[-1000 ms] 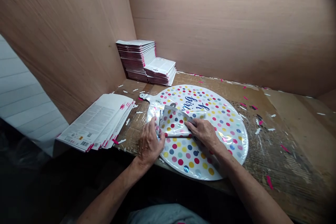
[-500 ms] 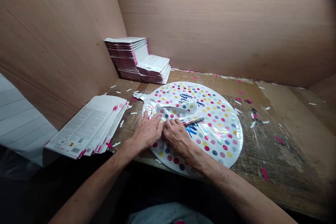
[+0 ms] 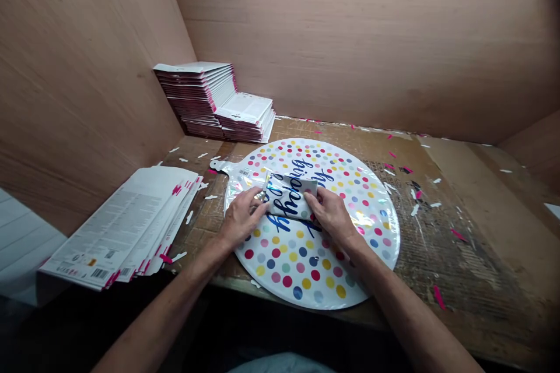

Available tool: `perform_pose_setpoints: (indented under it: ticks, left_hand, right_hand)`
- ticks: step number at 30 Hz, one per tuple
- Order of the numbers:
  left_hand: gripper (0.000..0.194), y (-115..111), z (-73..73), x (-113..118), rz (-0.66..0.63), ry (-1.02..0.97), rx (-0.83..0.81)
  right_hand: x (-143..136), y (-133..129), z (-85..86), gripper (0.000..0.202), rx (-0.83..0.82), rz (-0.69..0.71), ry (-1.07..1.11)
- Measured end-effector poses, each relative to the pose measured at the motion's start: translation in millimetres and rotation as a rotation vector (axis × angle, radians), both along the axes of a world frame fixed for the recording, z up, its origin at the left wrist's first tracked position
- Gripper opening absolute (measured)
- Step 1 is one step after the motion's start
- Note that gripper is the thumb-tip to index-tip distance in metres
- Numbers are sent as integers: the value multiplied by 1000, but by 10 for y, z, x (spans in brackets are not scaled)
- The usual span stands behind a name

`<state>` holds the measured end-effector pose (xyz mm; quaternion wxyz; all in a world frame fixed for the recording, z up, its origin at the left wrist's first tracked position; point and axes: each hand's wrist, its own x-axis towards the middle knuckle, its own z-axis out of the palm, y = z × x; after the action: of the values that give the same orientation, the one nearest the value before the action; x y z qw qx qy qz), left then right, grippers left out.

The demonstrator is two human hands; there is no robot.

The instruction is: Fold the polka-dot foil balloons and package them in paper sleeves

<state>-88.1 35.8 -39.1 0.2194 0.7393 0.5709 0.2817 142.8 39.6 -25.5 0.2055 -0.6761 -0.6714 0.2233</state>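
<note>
A small folded foil balloon (image 3: 289,197), white with dark blue lettering, is held between my two hands. My left hand (image 3: 244,215) pinches its left end between thumb and fingers. The right end is gripped by my right hand (image 3: 333,211), its thumb on top. Beneath them a large flat foil balloon (image 3: 301,268) is spread out, white with coloured dots and blue lettering. Its narrow neck points left. Whether more balloons lie under it, I cannot tell.
Printed card sleeves (image 3: 126,221) are fanned out at the table's left edge. Folded packets (image 3: 196,99) stand stacked in the back left corner, against wooden panels (image 3: 332,41). White and pink paper scraps litter the cardboard-covered table (image 3: 437,268).
The balloon my hands were pressing and folding is now a compact packet, held at both ends. My right hand has moved right, away from my left. The view has shifted slightly.
</note>
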Motion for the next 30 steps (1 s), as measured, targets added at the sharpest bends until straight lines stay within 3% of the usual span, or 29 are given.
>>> perform_pose_setpoints:
  ticks: [2,4,8,11,14,17,22,25,27,30]
  left_hand:
    - [38,-64,-46,144,208,75,75]
    - [35,-117,-69,258,324,214,159]
    - [30,-178,-91,328,389,356,206]
    - [25,-186,-106,300,391,372,192]
    - [22,-164,-108,253,369,352,174]
    - [30,-130,-82,218,375,271,149]
    - [32,-119,-21,301,335,26,29]
    - [32,-162,15,305,252,-141,-84]
    - [31,-213,68,157,270,-102,-25]
    - [31,-281,193,-331,494,218,215]
  right_hand:
    - [-143,124,55,37,4,-18,-232]
    - [-266,213,106,43,-27,-7,-426]
    - [-472,389,182,54,-106,27,-606]
    - [-623,589,249,46,61,109,-670]
    - [-717,783,327,43,73,325,-640]
    - [-664,797,350,34,-8,425,-590]
    - [-347,416,135,28,47,454,-306]
    - [-221,246,12,29,-38,444,-110]
    - [-171,201,-1,26,-127,493,-37]
    - [-66,170,36,31,-169,474,-4]
